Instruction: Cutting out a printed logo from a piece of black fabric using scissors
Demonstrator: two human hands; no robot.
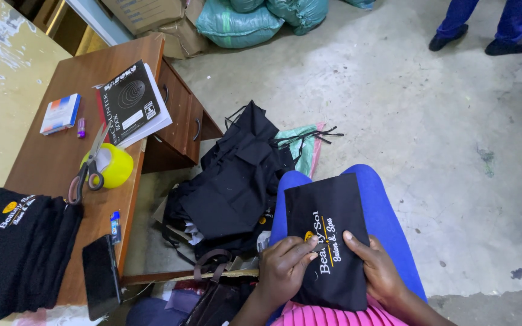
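A folded black cloth (327, 211) with white and yellow embroidered lettering lies on my lap, over blue trousers. My left hand (285, 268) rests on its near left part, fingers bent over the lettering. My right hand (377, 268) grips its near right edge, thumb on top. Both hands hold the cloth flat against my thigh.
A heap of black garments (234, 178) lies on the concrete floor left of my knee. The wooden desk (49, 160) at left carries a stack of folded black cloths (22, 247), scissors (89, 166) on a yellow tape roll (116, 166), a black book (129, 99), a phone (101, 276). Another person's feet (484, 39) stand far right.
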